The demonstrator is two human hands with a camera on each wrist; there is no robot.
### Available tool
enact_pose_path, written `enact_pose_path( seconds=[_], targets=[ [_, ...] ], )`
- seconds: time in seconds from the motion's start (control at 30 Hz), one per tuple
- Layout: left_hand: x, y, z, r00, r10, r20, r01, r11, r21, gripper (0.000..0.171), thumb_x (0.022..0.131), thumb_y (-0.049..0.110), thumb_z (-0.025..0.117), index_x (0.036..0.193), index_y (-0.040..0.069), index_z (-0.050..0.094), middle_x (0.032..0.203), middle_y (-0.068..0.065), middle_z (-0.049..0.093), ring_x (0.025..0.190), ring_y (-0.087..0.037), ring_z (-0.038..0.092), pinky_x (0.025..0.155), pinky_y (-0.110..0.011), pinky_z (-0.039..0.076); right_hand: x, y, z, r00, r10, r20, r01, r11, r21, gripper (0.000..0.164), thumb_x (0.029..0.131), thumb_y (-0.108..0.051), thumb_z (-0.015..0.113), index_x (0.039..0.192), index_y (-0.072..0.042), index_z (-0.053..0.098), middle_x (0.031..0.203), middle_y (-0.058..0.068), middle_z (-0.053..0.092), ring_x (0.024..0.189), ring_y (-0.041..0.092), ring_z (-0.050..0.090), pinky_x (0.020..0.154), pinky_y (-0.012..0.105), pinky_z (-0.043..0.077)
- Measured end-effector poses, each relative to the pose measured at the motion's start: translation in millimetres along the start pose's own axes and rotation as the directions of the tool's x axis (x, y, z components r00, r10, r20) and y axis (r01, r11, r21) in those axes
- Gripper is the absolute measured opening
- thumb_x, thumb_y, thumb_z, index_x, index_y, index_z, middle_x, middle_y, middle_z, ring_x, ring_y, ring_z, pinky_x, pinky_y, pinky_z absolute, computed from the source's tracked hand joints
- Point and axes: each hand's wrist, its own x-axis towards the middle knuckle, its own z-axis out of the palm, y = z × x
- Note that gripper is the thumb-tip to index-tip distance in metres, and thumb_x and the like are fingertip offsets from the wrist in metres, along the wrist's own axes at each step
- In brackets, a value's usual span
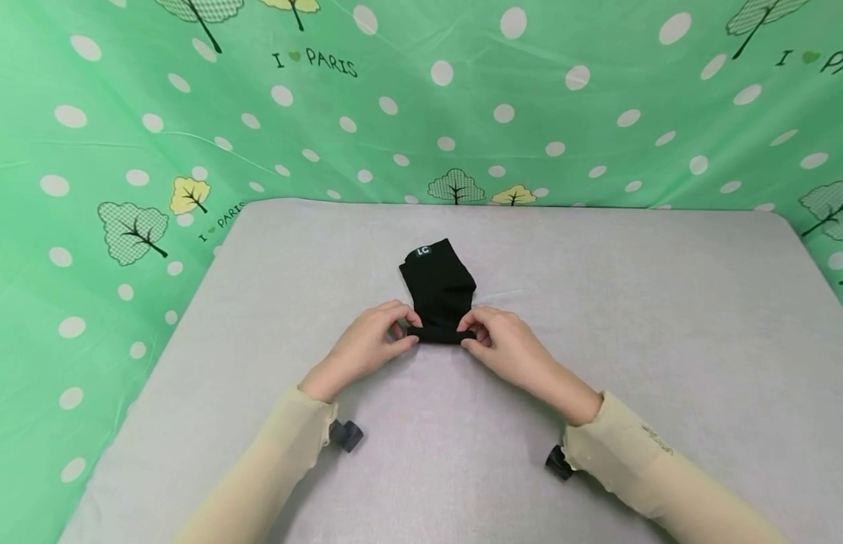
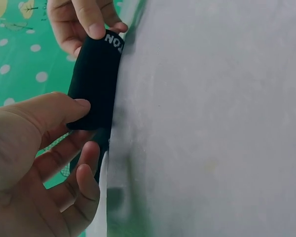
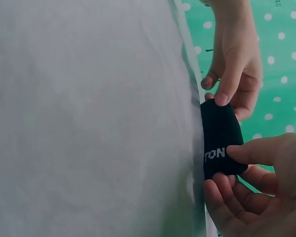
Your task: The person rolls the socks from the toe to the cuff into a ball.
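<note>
A black sock (image 1: 440, 291) lies on the grey cloth in the middle of the head view, with a small white-lettered label near its far end. Its near end is turned over into a flat fold. My left hand (image 1: 369, 340) pinches the left end of this fold between thumb and fingers. At the other end, my right hand (image 1: 508, 346) pinches the fold in the same way. White letters show on the folded part of the sock (image 3: 222, 131) in the right wrist view, beside my right thumb. The sock's underside is hidden.
A grey cloth (image 1: 666, 317) covers the table. Green polka-dot fabric (image 1: 462, 98) with printed trees hangs behind it and at the sides. A dark device (image 1: 347, 436) sits by the left cuff, and another dark device (image 1: 560, 462) by the right cuff.
</note>
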Motion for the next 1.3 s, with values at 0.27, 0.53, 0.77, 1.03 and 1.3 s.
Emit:
enact_pose_path(
  seconds=[0.27,0.53,0.77,1.03,1.3],
  targets=[
    [1.5,-0.9,-1.1,0.998,-0.062,0.012,0.063,0.99,-0.124,0.014,0.093,0.018,0.07,0.107,0.014,0.069,0.106,-0.001,0.071,0.08,-0.01,0.061,0.074,-0.026,0.049,5.2,5.7,-4.4,0.996,0.083,0.045,-0.088,0.988,0.124,0.01,0.091,-0.011,0.071,0.1,-0.007,0.07,0.087,0.003,0.071,0.077,0.011,0.061,0.072,0.025,0.05],
    [7.1,-1.3,-0.3,0.983,-0.18,0.021,0.18,0.96,-0.216,0.012,0.093,0.019,0.069,0.105,0.014,0.071,0.095,-0.003,0.072,0.066,-0.008,0.055,0.062,-0.022,0.043,12.6,10.4,-4.3,0.987,0.149,0.053,-0.156,0.975,0.158,0.013,0.093,-0.011,0.068,0.103,-0.003,0.071,0.091,0.008,0.072,0.08,0.015,0.065,0.075,0.027,0.051],
    [14.6,2.5,0.6,0.967,-0.256,0.012,0.252,0.943,-0.218,0.012,0.091,0.019,0.069,0.101,0.012,0.07,0.088,-0.003,0.071,0.066,-0.006,0.057,0.065,-0.024,0.045,17.1,12.3,-4.7,0.985,0.169,0.037,-0.172,0.976,0.131,0.013,0.093,-0.011,0.068,0.101,-0.002,0.071,0.09,0.009,0.072,0.081,0.017,0.066,0.076,0.029,0.051],
    [19.5,3.6,2.0,0.958,-0.286,-0.013,0.278,0.942,-0.187,0.014,0.092,0.022,0.067,0.102,0.012,0.065,0.091,-0.003,0.071,0.067,-0.008,0.061,0.069,-0.026,0.046,22.5,13.0,-3.6,0.98,0.198,0.019,-0.198,0.976,0.091,0.011,0.092,-0.015,0.069,0.099,-0.006,0.067,0.087,0.007,0.069,0.078,0.016,0.063,0.073,0.029,0.049],
    [20.6,3.1,5.2,0.988,-0.102,-0.119,0.095,0.994,-0.055,0.01,0.088,0.008,0.073,0.09,0.013,0.064,0.097,-0.006,0.061,0.091,-0.021,0.063,0.086,-0.035,0.052,23.3,12.0,-3.7,0.986,0.16,-0.043,-0.158,0.987,0.043,0.014,0.087,-0.014,0.075,0.085,-0.012,0.062,0.078,0.001,0.058,0.069,0.014,0.052,0.066,0.027,0.041]
  ],
)
